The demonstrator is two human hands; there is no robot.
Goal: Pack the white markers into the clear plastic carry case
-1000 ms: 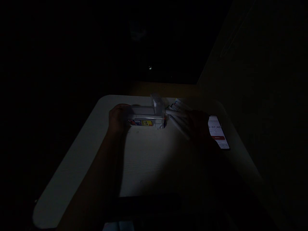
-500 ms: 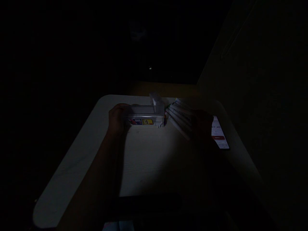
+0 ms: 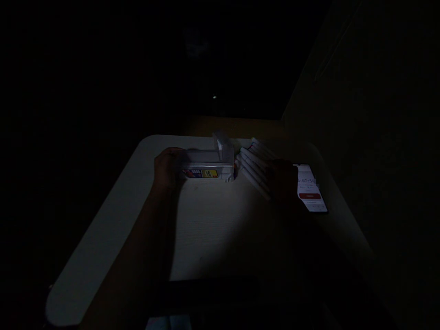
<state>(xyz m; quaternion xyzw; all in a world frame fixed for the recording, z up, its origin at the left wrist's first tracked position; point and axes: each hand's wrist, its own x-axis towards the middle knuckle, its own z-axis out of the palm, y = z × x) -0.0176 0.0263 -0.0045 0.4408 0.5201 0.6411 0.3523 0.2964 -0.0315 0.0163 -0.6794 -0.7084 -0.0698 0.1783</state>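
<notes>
My left hand grips the left end of a clear plastic case lying on its side on the table. A label with blue and yellow parts shows on the case's near wall, and its flap stands up at the right end. Several white markers lie fanned out just right of the case, their tips toward its open end. My right hand, in deep shadow, is closed around the markers' right ends; its fingers are hard to make out.
A phone with a lit timer screen lies right of my right hand and is partly covered by it. The pale table has rounded corners. A dark wall rises on the right, and the room is very dim.
My right hand has moved slightly left, so more of the phone shows. The markers have shifted a little with it. My left hand and the case have hardly moved.
</notes>
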